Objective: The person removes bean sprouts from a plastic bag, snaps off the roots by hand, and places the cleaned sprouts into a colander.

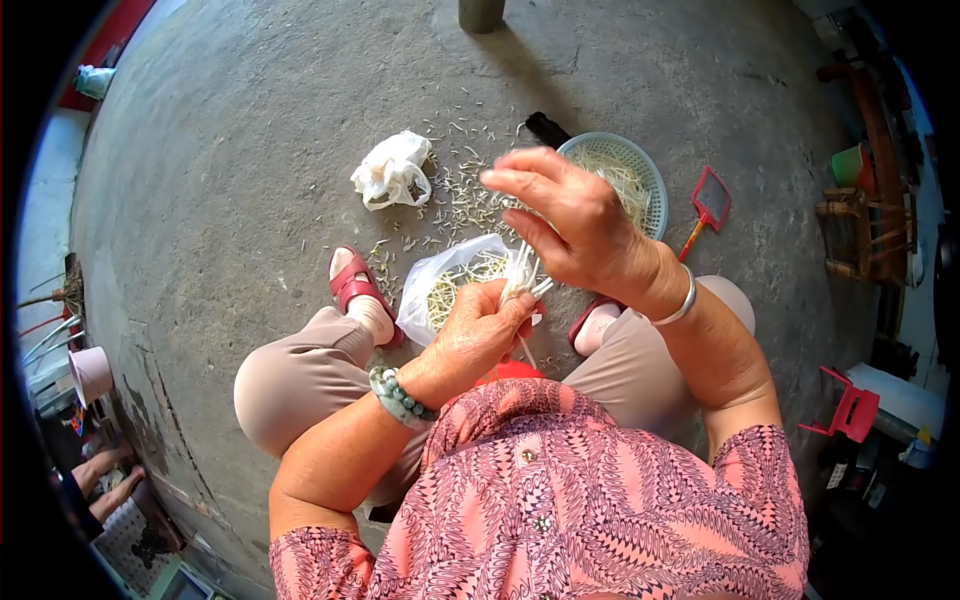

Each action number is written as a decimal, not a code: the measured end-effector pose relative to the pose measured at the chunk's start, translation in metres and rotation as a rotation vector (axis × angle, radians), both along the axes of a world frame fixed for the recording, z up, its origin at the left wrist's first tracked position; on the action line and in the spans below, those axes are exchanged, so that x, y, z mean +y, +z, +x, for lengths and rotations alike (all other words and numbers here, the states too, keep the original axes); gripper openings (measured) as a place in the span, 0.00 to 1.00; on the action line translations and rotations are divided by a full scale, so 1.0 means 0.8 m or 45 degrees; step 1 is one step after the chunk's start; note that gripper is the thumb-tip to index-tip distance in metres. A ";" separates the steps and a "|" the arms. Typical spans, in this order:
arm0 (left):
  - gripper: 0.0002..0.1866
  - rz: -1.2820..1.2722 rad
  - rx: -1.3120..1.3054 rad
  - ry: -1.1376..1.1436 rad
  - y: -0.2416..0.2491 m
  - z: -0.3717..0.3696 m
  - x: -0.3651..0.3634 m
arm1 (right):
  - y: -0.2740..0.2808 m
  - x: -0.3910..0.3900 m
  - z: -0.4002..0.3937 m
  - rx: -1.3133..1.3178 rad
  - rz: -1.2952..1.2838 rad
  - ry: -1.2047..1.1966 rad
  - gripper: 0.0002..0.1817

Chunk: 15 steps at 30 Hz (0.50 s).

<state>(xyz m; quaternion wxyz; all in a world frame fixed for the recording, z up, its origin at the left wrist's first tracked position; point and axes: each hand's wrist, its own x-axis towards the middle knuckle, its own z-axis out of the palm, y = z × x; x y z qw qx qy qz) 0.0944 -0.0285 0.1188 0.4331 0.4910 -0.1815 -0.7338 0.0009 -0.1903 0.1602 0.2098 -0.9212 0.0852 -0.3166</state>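
My left hand (484,325), below a green beaded bracelet, is closed around a small bunch of white bean sprouts (520,272). Above and to the right, my right hand (565,215) is raised with its fingers apart and nothing visible between them. Under my left hand lies an open clear plastic bag (422,283) with more sprouts inside. A round pale green basket (655,185) holding long white sprouts stands on the floor, partly hidden behind my right hand.
Sprout scraps (463,190) are scattered over the concrete floor near a crumpled white bag (393,170). A red fly swatter (711,200) lies right of the basket. A pink stool (853,410) stands at the right; another person's arms (108,485) show at lower left.
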 end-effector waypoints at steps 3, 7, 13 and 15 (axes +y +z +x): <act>0.15 0.004 -0.001 0.027 0.004 0.006 -0.001 | 0.009 0.015 -0.009 0.150 0.115 0.153 0.07; 0.15 -0.052 -0.075 0.043 0.000 0.008 -0.001 | -0.005 0.030 -0.023 0.351 0.061 0.222 0.08; 0.19 -0.050 -0.133 -0.050 0.009 0.006 -0.008 | 0.003 0.033 -0.030 0.421 -0.025 0.219 0.08; 0.19 -0.060 -0.106 -0.074 0.008 0.007 -0.010 | 0.005 0.037 -0.029 0.275 0.152 0.176 0.06</act>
